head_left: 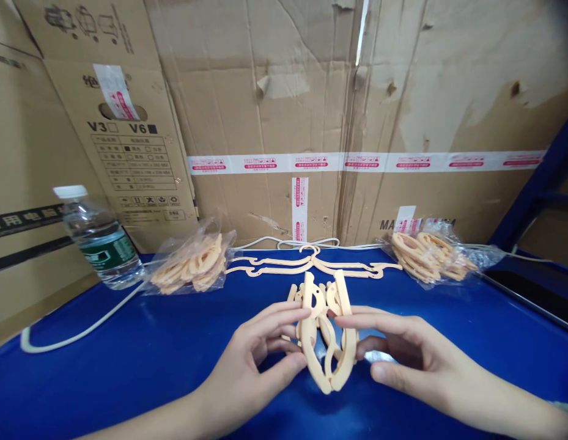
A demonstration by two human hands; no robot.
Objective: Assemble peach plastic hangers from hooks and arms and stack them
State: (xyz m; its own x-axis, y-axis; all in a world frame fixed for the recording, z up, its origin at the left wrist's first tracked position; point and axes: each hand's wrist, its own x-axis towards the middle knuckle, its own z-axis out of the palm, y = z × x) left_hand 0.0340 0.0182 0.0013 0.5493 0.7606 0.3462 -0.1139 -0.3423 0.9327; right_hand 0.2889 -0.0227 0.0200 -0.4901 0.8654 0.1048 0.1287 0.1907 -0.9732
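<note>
A beige folding hanger (343,365), its arms folded into a narrow V, is between my hands above the blue table. My left hand (260,351) is closed on its left arm, thumb in front and fingers along the side. On the other side, my right hand (403,348) lays its index finger across the right arm; the other fingers are partly hidden behind it, and the thumb stands apart. More beige hanger parts (293,293) show just behind, partly covered. Farther back lie unfolded hangers (284,264) with their hooks close together.
Clear plastic bags of folded hangers lie at left (192,266) and right (425,253). A water bottle (104,244) stands at far left beside a white cable (82,339). A dark flat device (535,299) lies at the right edge. Cardboard (265,116) walls the back.
</note>
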